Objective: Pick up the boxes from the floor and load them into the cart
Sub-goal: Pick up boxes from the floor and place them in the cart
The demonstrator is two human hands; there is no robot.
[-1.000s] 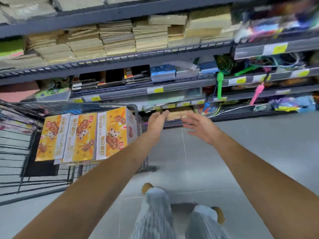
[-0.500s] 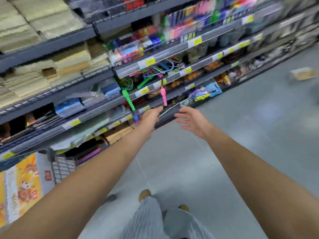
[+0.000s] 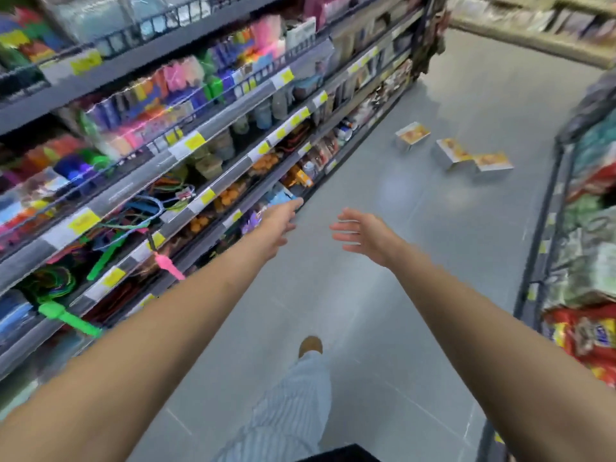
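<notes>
The grey tiled floor (image 3: pixel 416 278) stretches ahead of the left hand (image 3: pixel 278 225) and the right hand (image 3: pixel 361 233). Three boxes lie flat on it, orange faces up, well beyond both hands and off to the right. The left box (image 3: pixel 412 135) lies apart from the other two. The middle box (image 3: pixel 453 155) and the right box (image 3: pixel 493 162) lie corner to corner. A brown shoe (image 3: pixel 310 345) stands on the floor, nearer than the hands. Shelves (image 3: pixel 213 191) stand along the floor's left edge.
</notes>
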